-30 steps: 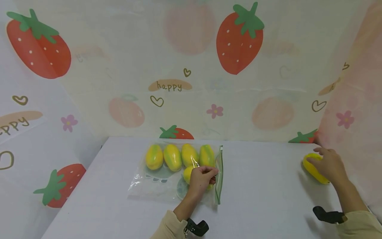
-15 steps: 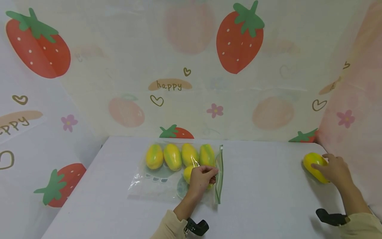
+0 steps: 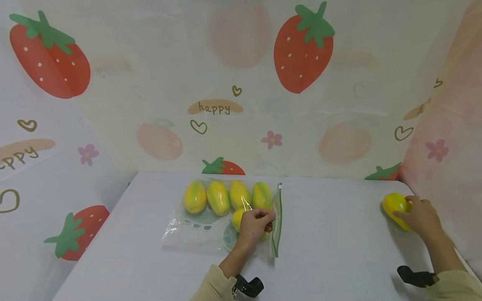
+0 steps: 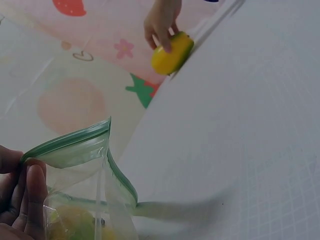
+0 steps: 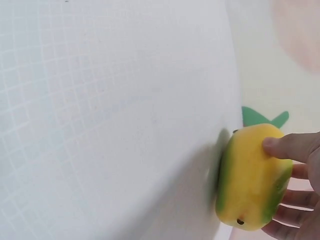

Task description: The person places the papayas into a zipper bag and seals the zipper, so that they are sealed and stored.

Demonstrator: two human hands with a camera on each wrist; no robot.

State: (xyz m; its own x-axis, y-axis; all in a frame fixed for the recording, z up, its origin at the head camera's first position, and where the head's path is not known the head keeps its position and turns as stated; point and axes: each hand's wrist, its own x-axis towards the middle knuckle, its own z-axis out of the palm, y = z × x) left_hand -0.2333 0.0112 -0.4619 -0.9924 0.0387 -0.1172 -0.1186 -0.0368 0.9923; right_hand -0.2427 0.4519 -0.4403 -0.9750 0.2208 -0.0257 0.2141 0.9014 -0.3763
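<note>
At the table's right end, my right hand [image 3: 423, 215] grips a yellow-green mango [image 3: 394, 205] that lies on the surface. In the right wrist view the thumb presses on one face of the mango [image 5: 252, 175] and the other fingers go round its far side. My left hand [image 3: 253, 228] pinches the upper layer of a clear zip bag [image 3: 180, 238] near its mouth. Several mangoes lie inside, one partly hidden under that hand. From the left wrist, the green zip edge [image 4: 75, 140] appears lifted, with the bag's mouth gaping.
A white cloth covers the table [image 3: 331, 251]. Behind it hangs a strawberry-print curtain [image 3: 301, 146], with more of it at the left and a pink side panel [image 3: 452, 184] close to the right hand. Black camera mounts [image 3: 249, 286] sit on both wrists.
My right hand has come down from above the mango and closed its fingers round it. The mango stays in about the same spot. My left hand and the bag have not moved.
</note>
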